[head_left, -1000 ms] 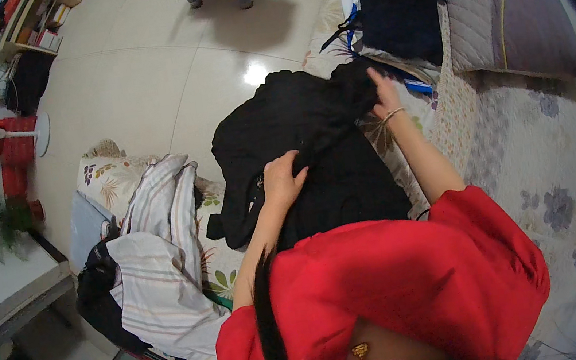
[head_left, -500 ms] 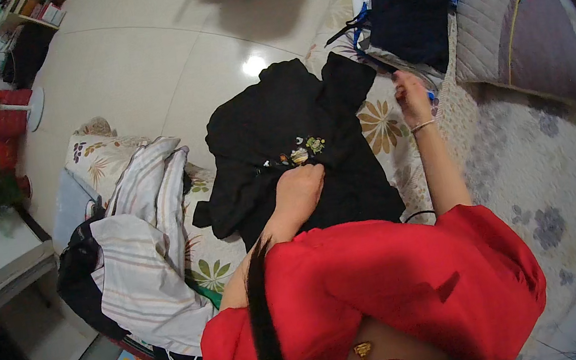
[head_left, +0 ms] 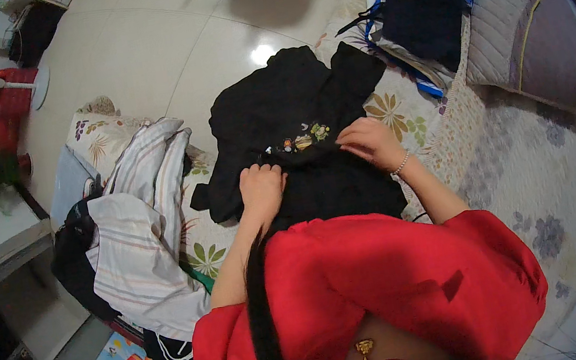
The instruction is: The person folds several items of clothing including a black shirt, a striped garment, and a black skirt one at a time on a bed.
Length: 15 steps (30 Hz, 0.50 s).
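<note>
A black short-sleeved shirt [head_left: 278, 108] lies spread out in front of me on a flower-patterned cover, with a row of small colourful figures [head_left: 303, 140] across it. My left hand [head_left: 263, 189] is on the shirt's left part, its fingers bent down and closed on the fabric. Right of the figures, my right hand [head_left: 373, 143] pinches the black cloth between thumb and fingers, a bracelet on its wrist. The fingertips of both hands are partly hidden against the dark fabric.
Striped white cloth [head_left: 140, 252] is heaped at the left. A stack of folded clothes with a dark piece [head_left: 424, 13] on top sits at the far right, beside grey cushions [head_left: 542, 48]. A standing fan [head_left: 6, 85] and a white cabinet [head_left: 3, 249] are farther left.
My right hand has come from beside the folded stack back to the shirt, near the figures. The left hand has shifted left along the shirt. The whole view has shifted slightly.
</note>
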### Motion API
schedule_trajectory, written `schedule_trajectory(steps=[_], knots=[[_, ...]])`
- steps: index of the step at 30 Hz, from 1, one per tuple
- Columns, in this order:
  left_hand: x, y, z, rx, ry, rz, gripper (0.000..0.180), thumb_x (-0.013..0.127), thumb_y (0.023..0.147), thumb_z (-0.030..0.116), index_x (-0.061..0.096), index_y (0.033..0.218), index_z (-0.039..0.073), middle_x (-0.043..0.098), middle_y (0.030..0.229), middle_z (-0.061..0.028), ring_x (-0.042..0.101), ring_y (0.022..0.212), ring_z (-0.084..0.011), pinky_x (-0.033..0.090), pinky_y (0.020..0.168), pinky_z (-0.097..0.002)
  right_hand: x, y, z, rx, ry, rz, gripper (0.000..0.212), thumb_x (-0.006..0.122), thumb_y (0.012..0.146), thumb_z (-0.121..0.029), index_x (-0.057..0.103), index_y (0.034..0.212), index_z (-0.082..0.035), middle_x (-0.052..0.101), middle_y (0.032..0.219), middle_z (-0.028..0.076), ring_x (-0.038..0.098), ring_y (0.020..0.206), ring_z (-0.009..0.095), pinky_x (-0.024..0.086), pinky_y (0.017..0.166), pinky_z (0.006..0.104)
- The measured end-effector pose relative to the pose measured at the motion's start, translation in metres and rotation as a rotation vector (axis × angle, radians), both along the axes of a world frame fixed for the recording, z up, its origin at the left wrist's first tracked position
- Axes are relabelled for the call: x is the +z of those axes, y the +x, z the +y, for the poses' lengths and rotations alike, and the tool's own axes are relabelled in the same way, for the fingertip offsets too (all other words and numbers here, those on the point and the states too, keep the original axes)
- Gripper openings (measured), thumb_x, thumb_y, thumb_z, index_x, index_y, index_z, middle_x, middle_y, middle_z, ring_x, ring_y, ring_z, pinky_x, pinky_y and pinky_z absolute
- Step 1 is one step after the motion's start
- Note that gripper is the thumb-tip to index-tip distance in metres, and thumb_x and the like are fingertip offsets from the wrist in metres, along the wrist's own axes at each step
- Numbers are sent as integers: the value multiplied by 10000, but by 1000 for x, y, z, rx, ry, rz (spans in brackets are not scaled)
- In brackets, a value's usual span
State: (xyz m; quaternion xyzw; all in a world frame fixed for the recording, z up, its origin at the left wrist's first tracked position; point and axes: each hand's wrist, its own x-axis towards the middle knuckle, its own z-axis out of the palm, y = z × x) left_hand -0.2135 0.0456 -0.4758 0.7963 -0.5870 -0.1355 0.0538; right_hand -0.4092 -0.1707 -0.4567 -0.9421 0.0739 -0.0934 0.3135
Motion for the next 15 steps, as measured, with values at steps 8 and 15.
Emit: schedule_trajectory(steps=[8, 15], knots=[[17, 13, 9, -4, -73, -58, 115, 674, 714, 186, 620, 752, 91, 578, 803, -68, 557, 826, -247, 418, 710, -380, 51, -5, -11, -170, -35, -306, 151, 740, 742, -80, 659, 869, -75, 688, 895, 51, 654, 827, 223, 481, 690, 316], [71, 6, 53, -221, -481, -106, 83, 645, 691, 166, 602, 732, 107, 534, 752, -50, 546, 830, -236, 415, 697, -384, 74, -33, -25, -25, -105, -190, 159, 768, 712, -113, 633, 792, -91, 672, 814, 34, 641, 760, 221, 472, 659, 329]])
